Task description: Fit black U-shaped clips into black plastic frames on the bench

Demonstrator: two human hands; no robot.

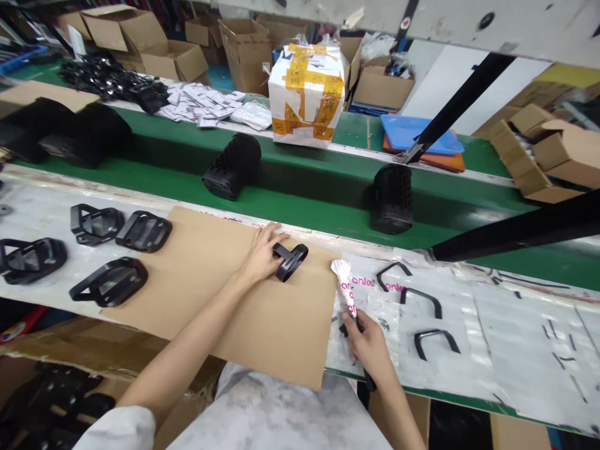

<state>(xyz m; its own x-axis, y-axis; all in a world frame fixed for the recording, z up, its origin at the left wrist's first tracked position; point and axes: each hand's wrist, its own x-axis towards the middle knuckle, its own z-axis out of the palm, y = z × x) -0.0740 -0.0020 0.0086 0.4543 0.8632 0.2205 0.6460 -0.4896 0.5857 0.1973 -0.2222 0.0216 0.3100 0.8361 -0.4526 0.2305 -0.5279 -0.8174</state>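
My left hand (263, 255) is closed on a black plastic bracket (291, 261), which stands on edge on the flat cardboard sheet (262, 325). My right hand (368, 340) grips the black handle of what looks like a hammer (345, 284). White plastic film with pink lettering covers its head and upper shaft. The hammer is apart from the bracket, over the sheet's right edge. To the right of it lie bent black handle strips, among them one U-shaped strip (435, 342). Similar black bracket assemblies, such as one nearby (110, 281), stand to the left.
Beyond the worktop (506, 331) runs a green conveyor belt (300, 181) carrying black perforated housings (234, 165). Behind it stand a yellow-taped white box (307, 94), a blue tray (422, 132) and a heap of white packets (201, 103). Black slanting posts (510, 228) cross the right side.
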